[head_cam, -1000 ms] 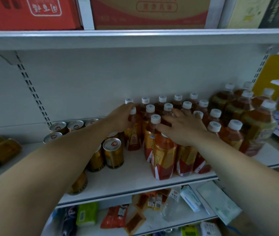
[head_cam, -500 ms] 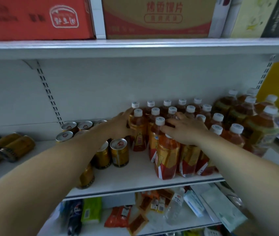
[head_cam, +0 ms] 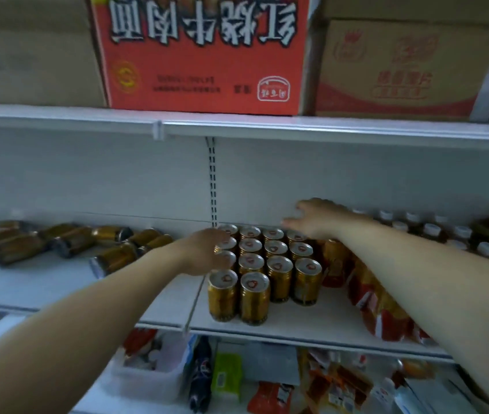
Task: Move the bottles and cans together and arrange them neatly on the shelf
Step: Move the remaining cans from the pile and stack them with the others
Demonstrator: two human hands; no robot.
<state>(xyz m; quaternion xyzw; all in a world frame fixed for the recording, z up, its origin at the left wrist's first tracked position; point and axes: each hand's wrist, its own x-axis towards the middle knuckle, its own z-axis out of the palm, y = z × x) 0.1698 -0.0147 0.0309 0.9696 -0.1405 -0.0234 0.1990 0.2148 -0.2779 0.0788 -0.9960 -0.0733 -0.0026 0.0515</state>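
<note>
Nearest, on the lower shelf [head_cam: 270, 358], lie mixed packets, a green packet [head_cam: 226, 375] among them. Above it is the white shelf [head_cam: 312, 321] that carries the drinks.

On this shelf the gold cans [head_cam: 254, 297] stand upright in a tight block of four columns, touching one another, with two cans at the near edge of the block on its left side.

The left grip [head_cam: 204, 252] rests against the left column of that block. Its fingers lie on the sides and rims of the cans there. They look flat rather than wrapped round any one can, though blur makes this hard to be sure of.

To the right of the block, touching it, stand the bottles [head_cam: 380, 312] with red and yellow labels and white caps. The right forearm passes over the near ones.

The right grip [head_cam: 317, 218] is farther in, above the far right cans and close to the back wall, its fingers spread and holding nothing.

Well to the left, apart from the block, more fallen cans [head_cam: 111, 258] lie on their sides in a loose heap.

On the back wall a slotted rail [head_cam: 212, 186] runs up behind the block. On the top shelf sit a red carton [head_cam: 204, 52] and, right of it, a brown carton [head_cam: 401, 67].
</note>
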